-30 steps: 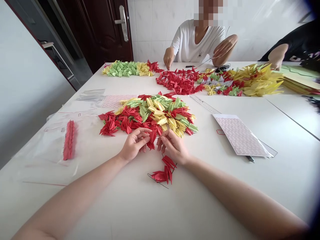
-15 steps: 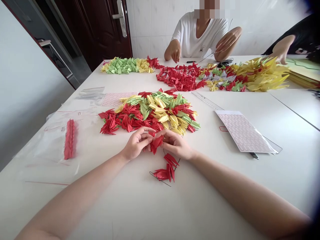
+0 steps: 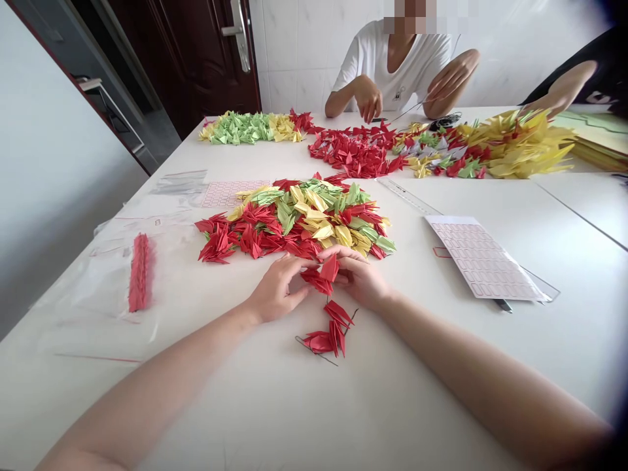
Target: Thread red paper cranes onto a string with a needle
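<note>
My left hand (image 3: 279, 288) curves its thumb and index finger around the left side of red folded paper cranes (image 3: 318, 278), fingertips at their edges. From the other side, my right hand (image 3: 360, 278) grips the same cranes, its index finger arched over the top; some fingertips are hidden behind the paper. Below hangs a dark string (image 3: 349, 324), with several more red paper cranes (image 3: 333, 335) lying along it on the table. Just beyond my hands lies a heap of red, green and yellow paper cranes (image 3: 304, 219).
Clear plastic bags (image 3: 93, 281) and a bundle of red folded paper (image 3: 140, 271) lie left. At right are a printed label sheet (image 3: 483, 258) and a ruler (image 3: 407, 196). Across the white table, a person in a white shirt (image 3: 373, 55) handles string behind more cranes (image 3: 350, 154); a dark sleeve (image 3: 603, 72) shows at far right.
Both hands have shifted slightly right with the red cranes, and my left fingers have spread wider apart. The person opposite has moved one hand to the right.
</note>
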Tool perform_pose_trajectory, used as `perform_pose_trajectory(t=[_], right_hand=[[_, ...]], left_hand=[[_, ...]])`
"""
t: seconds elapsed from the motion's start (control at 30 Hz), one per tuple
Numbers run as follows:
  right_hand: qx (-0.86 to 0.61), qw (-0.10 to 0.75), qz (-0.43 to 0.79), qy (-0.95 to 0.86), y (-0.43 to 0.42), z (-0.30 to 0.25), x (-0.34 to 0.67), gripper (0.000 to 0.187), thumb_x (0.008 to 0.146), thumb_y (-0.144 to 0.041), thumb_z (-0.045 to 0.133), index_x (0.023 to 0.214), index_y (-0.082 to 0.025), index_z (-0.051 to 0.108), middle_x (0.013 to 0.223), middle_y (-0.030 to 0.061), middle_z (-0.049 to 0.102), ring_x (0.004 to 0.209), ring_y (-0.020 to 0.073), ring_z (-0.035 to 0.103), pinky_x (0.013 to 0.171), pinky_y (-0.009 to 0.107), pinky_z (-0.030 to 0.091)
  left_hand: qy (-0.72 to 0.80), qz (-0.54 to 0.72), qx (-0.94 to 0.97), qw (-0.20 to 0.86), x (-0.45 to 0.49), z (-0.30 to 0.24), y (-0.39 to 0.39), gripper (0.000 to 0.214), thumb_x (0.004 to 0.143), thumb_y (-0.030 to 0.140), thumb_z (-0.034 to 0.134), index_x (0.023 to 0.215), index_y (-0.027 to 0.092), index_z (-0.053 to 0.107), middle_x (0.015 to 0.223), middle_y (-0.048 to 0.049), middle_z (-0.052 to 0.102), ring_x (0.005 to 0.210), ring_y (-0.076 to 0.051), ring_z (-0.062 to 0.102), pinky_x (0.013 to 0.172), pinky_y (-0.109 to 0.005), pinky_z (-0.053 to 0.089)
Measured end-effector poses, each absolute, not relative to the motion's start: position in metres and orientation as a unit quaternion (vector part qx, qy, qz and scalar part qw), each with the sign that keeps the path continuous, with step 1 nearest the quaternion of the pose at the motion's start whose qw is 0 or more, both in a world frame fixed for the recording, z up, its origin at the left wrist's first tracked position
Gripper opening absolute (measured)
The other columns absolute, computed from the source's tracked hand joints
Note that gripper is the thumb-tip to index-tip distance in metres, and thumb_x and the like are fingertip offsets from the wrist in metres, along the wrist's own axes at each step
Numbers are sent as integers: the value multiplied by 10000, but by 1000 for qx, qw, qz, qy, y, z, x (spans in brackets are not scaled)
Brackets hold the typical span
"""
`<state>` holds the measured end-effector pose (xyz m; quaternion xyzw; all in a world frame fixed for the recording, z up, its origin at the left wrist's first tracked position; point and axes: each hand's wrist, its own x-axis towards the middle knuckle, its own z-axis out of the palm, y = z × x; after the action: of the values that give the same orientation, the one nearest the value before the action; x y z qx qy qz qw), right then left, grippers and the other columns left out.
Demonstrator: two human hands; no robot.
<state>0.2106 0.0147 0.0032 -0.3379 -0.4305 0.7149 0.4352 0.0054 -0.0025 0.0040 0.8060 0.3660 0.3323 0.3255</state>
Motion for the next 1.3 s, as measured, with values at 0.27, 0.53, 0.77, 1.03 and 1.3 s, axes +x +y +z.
perform_pose_trajectory(t=[0.27,0.53,0.77,1.03,1.3], right_hand=[[-304,416,759,-399,17,7,217,350,691,-271,656,1030,-213,593,599,-56,455,499,90,267,456,230,135],[-310,416,714,-469,11,4,210,335,720,-320,820,955,-227,600,759,-29,567,592,95,384,557,253,304],[-308,393,732,-464,12,4,212,199,750,-244,699,922,-206,608,698,-35,555,563,89,416,560,243,314],[-245,354,749,-504,14,3,218,380,752,-199,723,1113,-204,604,809,-3,635,723,119,583,616,230,400],[-287,369,726,-505,14,0,213,360,796,-377,815,999,-197,579,753,-26,585,649,91,505,574,217,367]], left_hand=[[376,393,613,573,0,3,1,312,934,456,577,1041,165,611,924,-53,680,762,-163,676,721,-301,568],[324,317,532,715,-8,12,8,391,849,446,731,1085,195,546,881,-54,734,739,-183,723,735,-317,567],[337,285,539,718,-5,19,8,387,797,395,801,996,164,564,796,-18,695,659,-137,693,641,-245,540],[372,318,546,680,-1,17,6,436,775,412,811,967,193,487,707,45,647,415,-53,502,390,-176,362],[411,365,557,623,4,16,4,517,690,355,879,1102,189,616,763,41,658,428,-34,464,395,-186,413]])
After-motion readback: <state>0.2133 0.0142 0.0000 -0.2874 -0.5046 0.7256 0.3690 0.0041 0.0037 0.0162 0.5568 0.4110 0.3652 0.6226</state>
